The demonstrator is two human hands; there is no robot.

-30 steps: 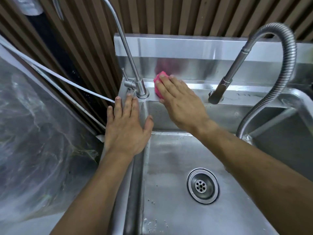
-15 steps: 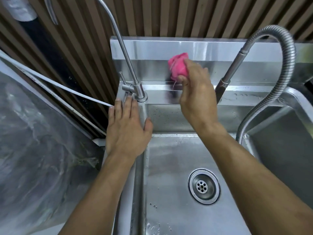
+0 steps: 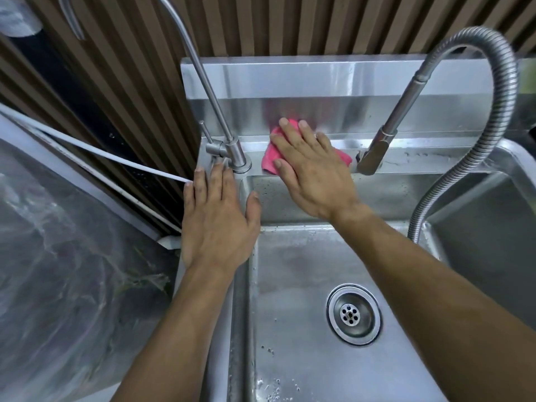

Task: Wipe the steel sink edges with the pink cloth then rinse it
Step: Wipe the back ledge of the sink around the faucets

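Pressing flat, the right hand [image 3: 311,172] pins the crumpled pink cloth [image 3: 271,158] on the steel sink's back ledge [image 3: 420,158], its long axis left-right; the left hand [image 3: 216,221] rests open, holding nothing.

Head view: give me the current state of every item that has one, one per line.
pink cloth: flattened on the sink's back ledge under the right hand
right hand: open, palm down on the cloth
left hand: open, flat on the left rim
thin faucet: no water running
hose sprayer: docked, dry
drain: unplugged
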